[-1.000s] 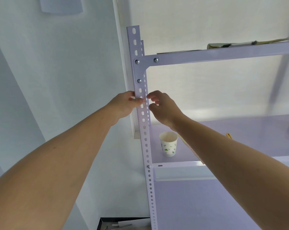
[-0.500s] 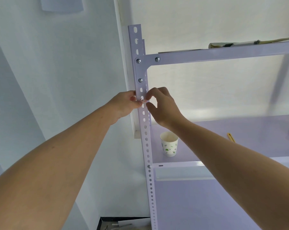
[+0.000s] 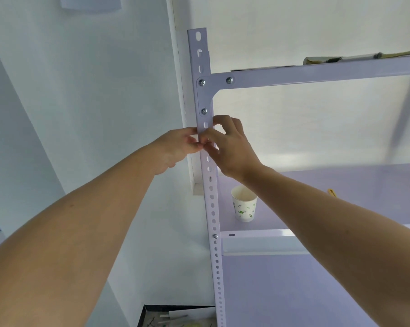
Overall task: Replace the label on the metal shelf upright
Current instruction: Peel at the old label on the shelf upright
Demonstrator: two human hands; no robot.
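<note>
Head view: caught the left hand [image 3: 178, 147] and right hand [image 3: 233, 147] curled, pinching the upright [image 3: 212, 208] from nine and three o'clock, fingertips touching. Couldn't see the label under those thumbs, so couldn't tell old from new. Judged it mid-job: peeling or pressing down, swap unconfirmed. Spotted a paper cup [image 3: 244, 204] at five o'clock, on the shelf [image 3: 364, 185].

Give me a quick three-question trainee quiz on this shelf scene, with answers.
1. True or false: the left hand and right hand meet at the upright.
2. What stands on the shelf beside the upright? A) paper cup B) bottle C) box
3. Fill in: the hands work just ___ the bracket's lowest screw.
Key: 1 true; 2 A; 3 below.
</note>
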